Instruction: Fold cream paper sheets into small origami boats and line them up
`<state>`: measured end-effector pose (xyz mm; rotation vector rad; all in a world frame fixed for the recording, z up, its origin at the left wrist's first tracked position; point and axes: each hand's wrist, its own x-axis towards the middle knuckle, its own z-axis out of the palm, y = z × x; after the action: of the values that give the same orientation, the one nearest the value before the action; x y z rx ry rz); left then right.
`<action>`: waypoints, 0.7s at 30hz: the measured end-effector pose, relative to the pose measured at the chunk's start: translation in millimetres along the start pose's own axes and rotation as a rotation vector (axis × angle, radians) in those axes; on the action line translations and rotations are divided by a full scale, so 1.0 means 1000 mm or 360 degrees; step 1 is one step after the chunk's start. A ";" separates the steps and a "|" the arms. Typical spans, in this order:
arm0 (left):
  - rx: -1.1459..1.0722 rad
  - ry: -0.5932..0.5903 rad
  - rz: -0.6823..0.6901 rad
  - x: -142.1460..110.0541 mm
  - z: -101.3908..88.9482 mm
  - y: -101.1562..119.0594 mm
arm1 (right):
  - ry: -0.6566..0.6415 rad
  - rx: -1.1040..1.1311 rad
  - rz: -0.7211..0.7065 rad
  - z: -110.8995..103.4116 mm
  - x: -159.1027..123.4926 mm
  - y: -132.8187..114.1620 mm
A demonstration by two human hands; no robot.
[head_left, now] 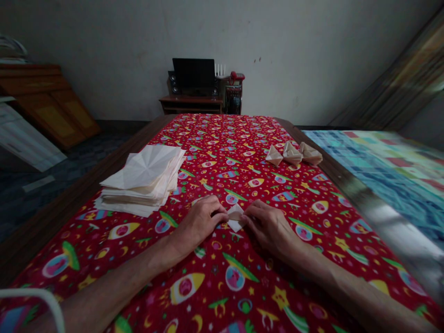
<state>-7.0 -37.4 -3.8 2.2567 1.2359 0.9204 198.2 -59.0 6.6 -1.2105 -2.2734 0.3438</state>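
Observation:
My left hand (201, 222) and my right hand (268, 226) meet near the middle of the red rocket-print tablecloth (222, 138). Between their fingertips, both hands pinch a small piece of folded cream paper (236, 217), partly hidden by my fingers. Left of my left hand lies a tall stack of folded paper sheets (142, 178), the top sheet showing radiating creases. Three folded paper shapes (293, 154) sit in a joined row at the far right of the cloth, beyond my right hand.
The dark wooden table edge (104, 157) runs along the left side. A bed with a blue checked cover (381, 171) lies to the right. A low desk holding a monitor (193, 76) and a red telephone (237, 76) stands beyond the table.

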 end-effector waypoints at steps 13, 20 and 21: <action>0.0559 -0.0173 -0.0024 0.001 -0.005 0.005 | -0.0122 -0.0582 -0.0079 0.001 0.003 -0.004; 0.0732 -0.0162 -0.0085 0.002 -0.002 0.014 | 0.0117 -0.0605 -0.0196 -0.001 -0.004 -0.004; 0.0752 -0.0141 -0.0076 0.001 -0.001 0.015 | 0.0098 -0.0594 -0.0189 0.000 -0.003 -0.003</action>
<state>1.3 -44.3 6.5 2.5714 1.5899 0.5422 197.6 -63.6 7.1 -1.2321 -2.4099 -0.1689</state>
